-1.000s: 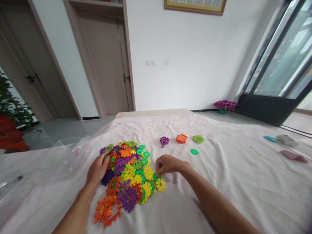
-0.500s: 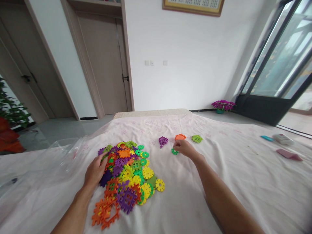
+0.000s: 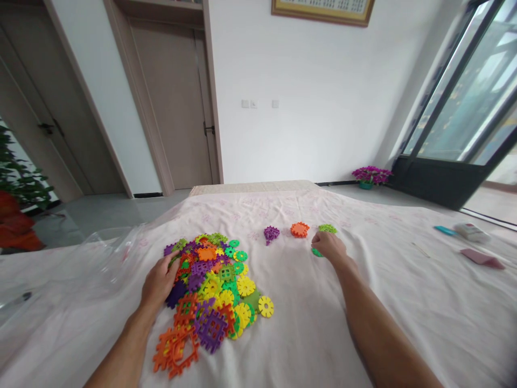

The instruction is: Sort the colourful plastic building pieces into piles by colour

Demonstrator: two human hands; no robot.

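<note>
A heap of plastic interlocking pieces [image 3: 210, 288] in orange, purple, yellow and green lies on the cloth left of centre. My left hand [image 3: 159, 277] rests against the heap's left edge, its fingers laid out over the pieces. In my right hand [image 3: 329, 245] a small green notched disc [image 3: 317, 252] is pinched, low over the cloth and partly hidden by the fingers. Just beyond that hand lies a light green piece [image 3: 327, 228]. An orange piece [image 3: 299, 230] and a purple triangular piece [image 3: 271, 234] lie in a row to its left.
A pale flowered cloth [image 3: 291, 307] covers the surface. Clear plastic packaging [image 3: 109, 253] lies at the left. On the right are a blue item [image 3: 445, 230], a white box-like item [image 3: 472, 232] and a folded pink item [image 3: 482, 258].
My right hand has moved right with the green disc, from below the orange piece to below the light green one. The orange piece is now uncovered. My left hand stays put.
</note>
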